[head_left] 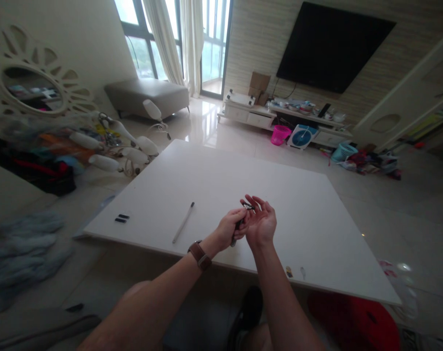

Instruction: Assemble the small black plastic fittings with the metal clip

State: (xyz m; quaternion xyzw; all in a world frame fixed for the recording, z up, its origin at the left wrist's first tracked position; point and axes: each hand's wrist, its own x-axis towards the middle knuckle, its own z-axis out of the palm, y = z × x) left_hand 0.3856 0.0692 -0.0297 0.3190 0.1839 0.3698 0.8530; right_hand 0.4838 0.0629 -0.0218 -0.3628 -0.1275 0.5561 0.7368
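My left hand [231,227], with a brown-banded watch on its wrist, is closed around a small dark tool with a shiny metal end [248,206]; its exact kind is too small to make out. The tool's dark lower end sticks out beneath my fingers. Right beside it, my right hand [262,225] is turned palm up, fingers apart and slightly curled, close to the metal end. Whether the fingertips touch it I cannot tell. Both hands are above the white tabletop [298,204]. To their left lies a thin grey stick with a dark tip [183,222].
Two short black strips [122,218] lie at the table's left. A small yellow-and-dark figure [289,271] and a clear small item [303,272] sit near the front edge. A lamp with white shades [133,155] stands beyond the left edge; a red round thing [353,321] is below right.
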